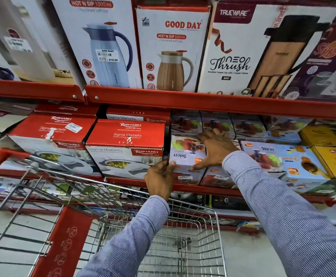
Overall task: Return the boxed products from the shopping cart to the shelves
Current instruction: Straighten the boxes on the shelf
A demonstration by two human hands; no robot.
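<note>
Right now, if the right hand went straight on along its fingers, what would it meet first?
Probably the rear row of Juicer boxes behind the Juicer box under the right hand; the gap's depth is unclear.

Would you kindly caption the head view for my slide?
Left hand grips and right hand presses a Juicer box beside a Rishabh box on the shelf.

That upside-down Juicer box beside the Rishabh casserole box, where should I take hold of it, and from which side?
Take the Juicer box from the front, at its upper right and lower left corner, where the right hand and left hand are: the Rishabh casserole box crowds its left side and other Juicer boxes lie beneath.
</note>
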